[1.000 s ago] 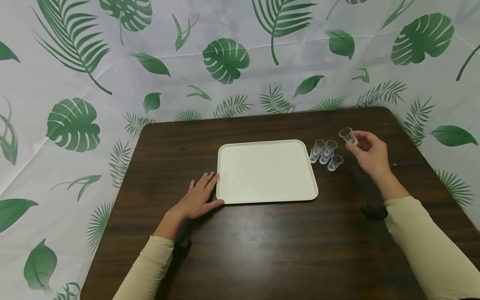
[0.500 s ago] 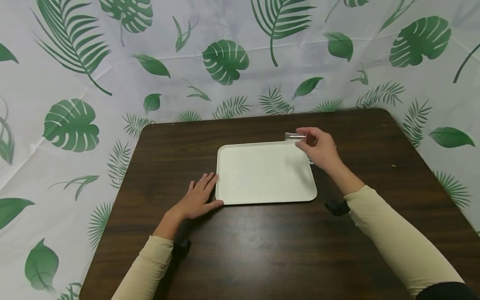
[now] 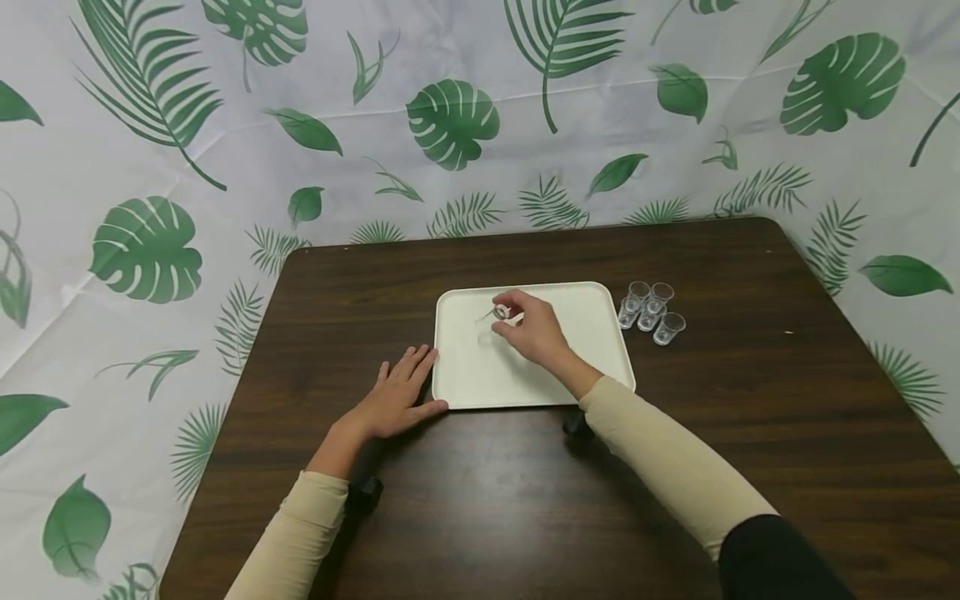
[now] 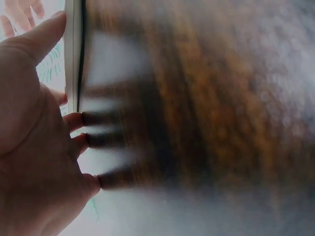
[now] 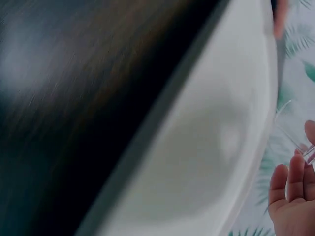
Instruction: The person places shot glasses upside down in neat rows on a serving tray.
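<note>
A cream tray [image 3: 480, 379] lies on a dark wood table. Above its upper left part, my right hand [image 3: 536, 333] pinches a small clear shot glass [image 3: 498, 313] between thumb and fingers. The glass is tilted, base toward the hand; in the right wrist view it is only partly seen, and the hand [image 5: 293, 189] sits at the edge. My left hand [image 3: 393, 398] rests with fingers spread and straight at the tray's left edge, thumb at the near left corner. In the left wrist view the left thumb touches the tray's rim [image 4: 71, 59].
Several more clear shot glasses [image 3: 651, 308] stand in a close cluster just right of the tray, some seemingly stacked. A white cloth with green leaves [image 3: 360, 183] hangs behind the table [image 3: 480, 500].
My right hand has carried the shot glass left from beyond the cluster to above the tray, and the glass has tipped from near upright. My left hand stays in place.
</note>
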A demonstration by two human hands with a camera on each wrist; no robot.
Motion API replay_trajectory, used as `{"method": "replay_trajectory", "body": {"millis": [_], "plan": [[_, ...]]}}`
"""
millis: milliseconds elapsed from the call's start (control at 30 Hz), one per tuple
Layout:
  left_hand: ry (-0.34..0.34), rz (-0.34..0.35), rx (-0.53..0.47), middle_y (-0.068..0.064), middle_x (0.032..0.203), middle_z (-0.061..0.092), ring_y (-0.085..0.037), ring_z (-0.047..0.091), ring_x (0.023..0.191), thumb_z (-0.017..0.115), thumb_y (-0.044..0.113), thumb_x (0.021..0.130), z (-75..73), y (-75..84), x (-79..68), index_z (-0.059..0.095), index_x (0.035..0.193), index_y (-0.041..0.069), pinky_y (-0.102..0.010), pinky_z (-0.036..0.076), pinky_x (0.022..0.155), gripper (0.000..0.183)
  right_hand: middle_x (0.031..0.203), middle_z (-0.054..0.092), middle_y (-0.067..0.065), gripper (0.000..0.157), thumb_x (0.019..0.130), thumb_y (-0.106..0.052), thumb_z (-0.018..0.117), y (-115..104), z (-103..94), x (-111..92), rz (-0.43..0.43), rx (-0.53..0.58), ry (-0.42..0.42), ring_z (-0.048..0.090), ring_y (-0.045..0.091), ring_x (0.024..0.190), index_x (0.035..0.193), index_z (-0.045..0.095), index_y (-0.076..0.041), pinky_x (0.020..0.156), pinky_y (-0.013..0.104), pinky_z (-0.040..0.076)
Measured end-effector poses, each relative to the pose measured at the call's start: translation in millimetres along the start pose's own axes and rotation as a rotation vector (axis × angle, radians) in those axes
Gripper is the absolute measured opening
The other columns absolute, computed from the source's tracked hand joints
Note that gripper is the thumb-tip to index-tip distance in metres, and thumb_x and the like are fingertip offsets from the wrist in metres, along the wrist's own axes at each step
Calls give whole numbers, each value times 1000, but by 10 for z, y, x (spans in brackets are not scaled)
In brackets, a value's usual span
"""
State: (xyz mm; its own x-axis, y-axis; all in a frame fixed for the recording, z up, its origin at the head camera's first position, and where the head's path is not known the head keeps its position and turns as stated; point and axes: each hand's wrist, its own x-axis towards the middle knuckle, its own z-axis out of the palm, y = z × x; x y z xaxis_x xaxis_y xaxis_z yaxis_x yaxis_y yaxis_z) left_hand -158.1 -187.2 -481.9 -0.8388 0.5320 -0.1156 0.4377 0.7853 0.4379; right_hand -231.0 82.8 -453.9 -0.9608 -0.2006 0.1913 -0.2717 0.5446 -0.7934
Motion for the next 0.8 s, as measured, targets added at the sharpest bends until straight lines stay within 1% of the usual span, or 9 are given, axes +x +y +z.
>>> {"method": "replay_trajectory", "body": {"millis": [167, 367, 567, 800], "plan": [[-14, -16, 10, -18, 162, 13, -37, 8, 148, 54, 55, 96, -9, 8, 3, 13, 158, 7, -68, 7, 109, 88, 110, 68, 5, 35, 87, -7, 74, -103, 280, 40, -51, -74, -50, 59, 20, 94, 121, 68, -9, 78, 33, 48], [-15, -20, 13, -17, 162, 13, -37, 8, 148, 54, 55, 96, -4, 7, 1, 13, 158, 8, -67, 7, 110, 89, 112, 66, 4, 36, 88, -7, 72, -201, 490, 73, -142, -164, -116, 59, 22, 95, 123, 68, -11, 82, 35, 46], [-18, -19, 17, -18, 162, 13, -37, 7, 148, 53, 55, 96, 6, 3, 0, 12, 158, 7, -68, 7, 109, 88, 114, 65, 3, 36, 89, -6, 69, -241, 599, 65, -212, -234, -165, 56, 20, 101, 124, 68, -13, 88, 34, 46], [-20, -16, 13, -19, 162, 12, -38, 7, 148, 53, 53, 97, -8, 8, 2, 12, 158, 6, -69, 6, 109, 88, 114, 64, 4, 36, 90, -4, 67, -270, 643, 61, -243, -256, -188, 54, 21, 105, 124, 68, -13, 92, 35, 44]]}}
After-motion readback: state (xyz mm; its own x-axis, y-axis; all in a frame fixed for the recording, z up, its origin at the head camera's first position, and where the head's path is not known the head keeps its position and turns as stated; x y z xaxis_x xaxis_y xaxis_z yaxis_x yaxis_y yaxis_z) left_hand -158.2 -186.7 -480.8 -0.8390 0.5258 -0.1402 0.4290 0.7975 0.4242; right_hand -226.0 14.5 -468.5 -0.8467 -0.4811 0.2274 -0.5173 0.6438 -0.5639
